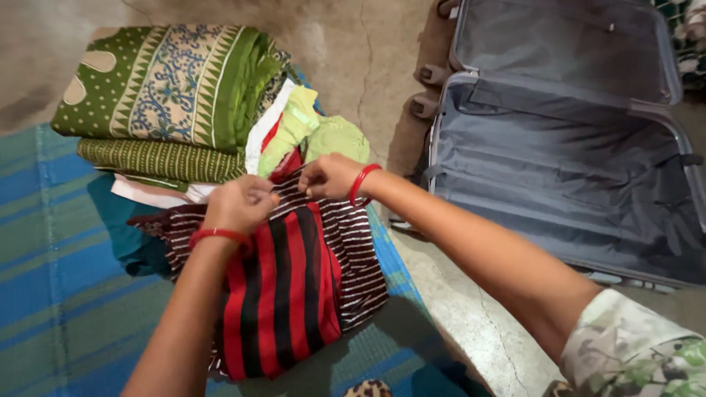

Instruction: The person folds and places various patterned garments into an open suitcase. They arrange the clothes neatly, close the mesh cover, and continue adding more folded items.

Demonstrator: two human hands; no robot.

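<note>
An open suitcase (559, 169) lies on the bare concrete floor (368, 51) at the right, its lid (566, 44) tipped back; both halves show only grey lining with straps across it, and no clothes lie in either that can be seen. On the blue and green striped mat (51, 257) at the left, a red and black striped garment (287, 294) is spread near the mat's right edge, over a piece with thin brown and white stripes. The left hand (239, 206) has its fingers closed, pinching the garment's upper edge, and the right hand (331, 176) pinches the same edge just beside it, fingers curled tight on the cloth. Each wrist wears a red bangle (364, 182). Toward the mat's far edge stands a stack of folded green patterned cloth (169, 95), with a light green piece (323, 132) and white cloth (154, 195) beside it, just beyond the hands.
</note>
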